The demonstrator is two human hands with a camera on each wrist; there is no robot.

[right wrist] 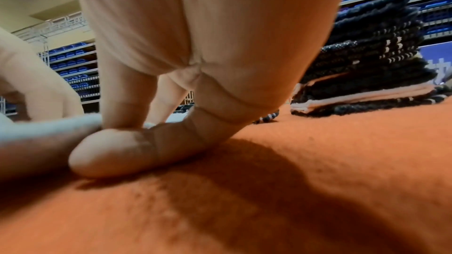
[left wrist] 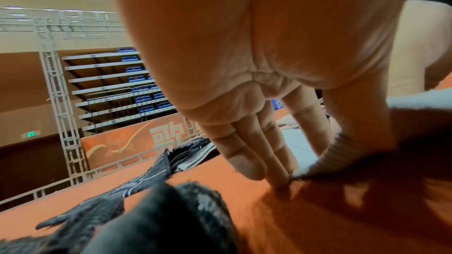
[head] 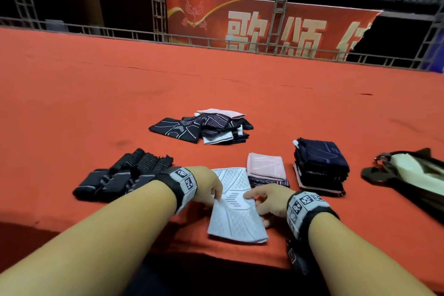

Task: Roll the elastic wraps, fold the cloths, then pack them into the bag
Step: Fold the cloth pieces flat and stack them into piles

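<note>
A white patterned cloth (head: 236,209) is laid flat near the front edge of the table (head: 72,94), which is covered in orange-red fabric. Its left edge is pinched by the left hand (head: 208,186), thumb against fingertips, as is shown in the left wrist view, where the fingers (left wrist: 257,154) are pointed down onto the table. The cloth's right edge is held by the right hand (head: 269,202), with the thumb laid on top and the fingers curled at the edge. Dark rolled elastic wraps (head: 125,175) are grouped just left of the left hand. A pink folded cloth (head: 265,166) is set on a dark patterned one just beyond the right hand, and a stack of dark folded cloths (head: 320,166) is placed to its right. An unfolded pile of cloths (head: 204,126) is seen farther back. The bag (head: 408,173) is lying at the right edge, apart from the stack.
</note>
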